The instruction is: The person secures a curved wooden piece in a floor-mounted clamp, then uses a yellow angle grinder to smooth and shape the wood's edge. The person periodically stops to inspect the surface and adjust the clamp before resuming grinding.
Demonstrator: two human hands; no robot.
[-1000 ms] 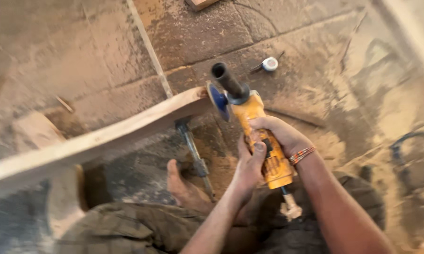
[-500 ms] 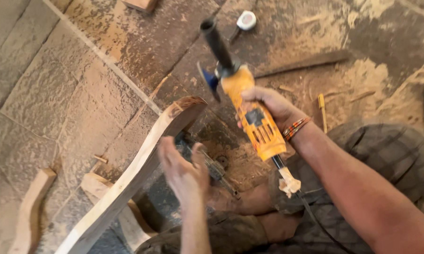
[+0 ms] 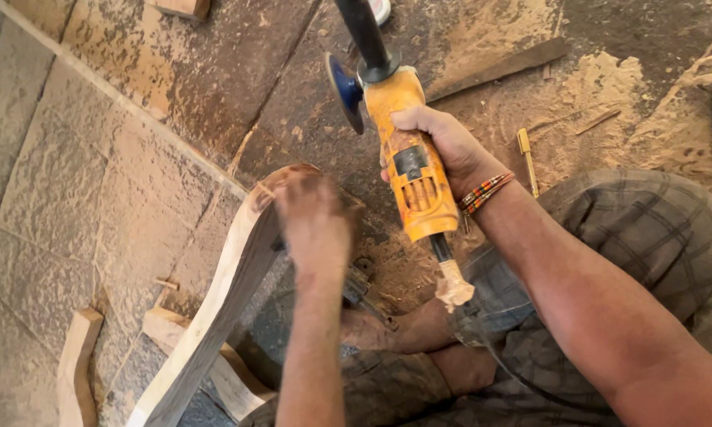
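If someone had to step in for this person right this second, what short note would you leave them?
Right hand: gripped around the yellow angle grinder, lifted off the wood; its blue disc faces left, touching nothing.
Left hand: resting on the rounded top end of the curved wooden piece, blurred.
The wooden piece slants from bottom left up to the hand, over the dusty stone floor. Smaller curved offcuts lie to its left.
Done: sawdust lies thick all around. How much shaping is left cannot be told.
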